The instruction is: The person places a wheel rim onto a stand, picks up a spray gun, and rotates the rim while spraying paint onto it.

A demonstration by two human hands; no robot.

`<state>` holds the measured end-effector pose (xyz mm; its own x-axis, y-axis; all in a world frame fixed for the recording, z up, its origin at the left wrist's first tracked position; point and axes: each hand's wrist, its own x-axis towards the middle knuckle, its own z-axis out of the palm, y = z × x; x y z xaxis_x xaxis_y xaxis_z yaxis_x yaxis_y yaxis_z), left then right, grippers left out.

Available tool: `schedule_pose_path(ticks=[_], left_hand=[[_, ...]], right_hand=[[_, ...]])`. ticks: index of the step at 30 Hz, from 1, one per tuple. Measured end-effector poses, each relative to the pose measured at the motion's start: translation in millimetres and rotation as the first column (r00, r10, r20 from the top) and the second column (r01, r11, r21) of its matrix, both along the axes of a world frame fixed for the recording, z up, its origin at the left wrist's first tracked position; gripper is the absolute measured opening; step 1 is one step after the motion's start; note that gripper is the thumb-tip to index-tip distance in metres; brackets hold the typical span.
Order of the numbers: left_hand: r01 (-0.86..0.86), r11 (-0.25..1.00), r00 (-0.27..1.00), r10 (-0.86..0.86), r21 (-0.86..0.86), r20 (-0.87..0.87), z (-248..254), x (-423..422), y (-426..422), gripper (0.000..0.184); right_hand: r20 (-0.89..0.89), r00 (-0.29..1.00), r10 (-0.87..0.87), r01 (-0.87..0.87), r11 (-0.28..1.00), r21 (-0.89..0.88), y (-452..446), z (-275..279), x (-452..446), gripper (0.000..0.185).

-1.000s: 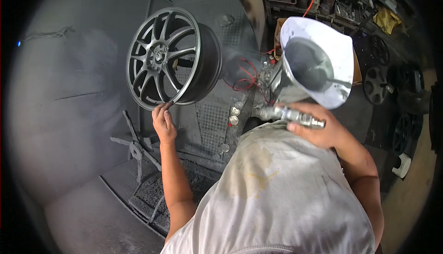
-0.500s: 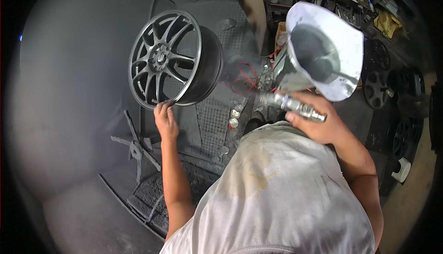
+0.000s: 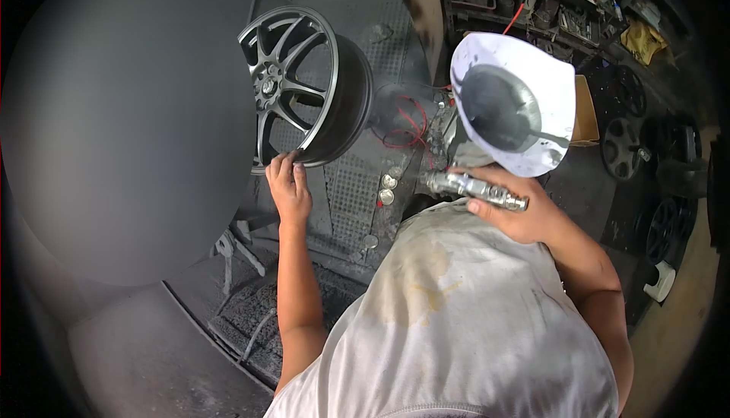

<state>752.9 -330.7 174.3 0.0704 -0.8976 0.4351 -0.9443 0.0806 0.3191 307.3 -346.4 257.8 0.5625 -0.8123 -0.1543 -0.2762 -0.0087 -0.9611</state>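
A dark grey alloy wheel (image 3: 331, 83) with paired spokes stands tilted at upper centre, its left part hidden behind a large blurred grey round patch. My left hand (image 3: 290, 190) has its fingers closed on the wheel's lower edge. In my right hand (image 3: 525, 209) is a metal spray gun (image 3: 475, 188), held in front of my waist with its front end toward the left. Above the gun sits its cup, with a white paper sheet (image 3: 559, 68) flaring around the dark grey-stained opening. The trigger and some of my right fingers are hidden.
A red hose (image 3: 414, 125) lies coiled on the floor. Small round lids (image 3: 387, 196) lie below it. A star-shaped metal stand (image 3: 228, 247) is at lower left. Cluttered shelves (image 3: 525, 11) line the back, with a cardboard box (image 3: 584, 110) and several wheels (image 3: 620, 140) at right.
The spray gun and its cup have shifted left and down in view. The wheel and my left hand appear slightly further right. The blurred patch now covers the wheel's left side.
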Motion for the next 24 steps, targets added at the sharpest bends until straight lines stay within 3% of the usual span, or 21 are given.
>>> schedule_pose_path(ticks=[2,7,10,12,13,16,18,20,24], left_hand=[[0.002,1.000,1.000,-0.002,-0.002,0.001,0.4,-0.8,-1.1,0.030],[-0.002,1.000,1.000,0.002,0.001,-0.003,0.6,-4.6,0.6,0.030],[-0.018,1.000,1.000,0.018,0.010,0.003,-0.9,-4.8,1.5,0.031],[-0.014,1.000,1.000,0.014,0.009,0.002,-3.0,-2.3,2.4,0.032],[-0.015,1.000,1.000,0.015,0.010,0.001,-4.0,0.0,2.7,0.032],[-0.011,1.000,1.000,0.012,0.027,-0.006,-4.6,3.3,2.8,0.033],[-0.008,1.000,1.000,0.008,0.017,0.005,-5.9,5.2,3.6,0.033],[-0.006,1.000,1.000,0.006,0.004,0.017,-7.1,7.5,4.8,0.033],[0.005,1.000,1.000,-0.004,-0.015,0.017,-7.8,10.3,5.1,0.032]], right_hand=[[0.048,0.996,0.072,-0.073,0.997,0.019,1.2,-9.3,-1.0,0.046],[-0.054,0.981,-0.185,0.162,0.944,-0.289,-11.9,-39.3,-11.6,0.043],[-0.213,0.943,-0.257,0.232,0.963,-0.135,-20.2,-21.5,-4.8,0.044],[-0.047,0.981,-0.190,0.191,0.982,0.009,-13.7,-22.4,-1.0,0.041],[-0.039,0.996,-0.080,0.082,0.995,0.062,-12.2,-16.9,-1.3,0.048],[0.043,0.998,0.040,-0.044,0.994,0.100,-5.2,-26.9,0.1,0.048],[-0.013,1.000,-0.001,0.002,0.999,0.048,-3.3,-31.3,-2.6,0.043],[-0.098,0.977,-0.190,0.160,0.954,-0.252,-9.0,-45.9,-7.7,0.036],[-0.053,0.949,-0.312,0.282,0.909,-0.307,-17.3,-36.9,-17.0,0.033]])
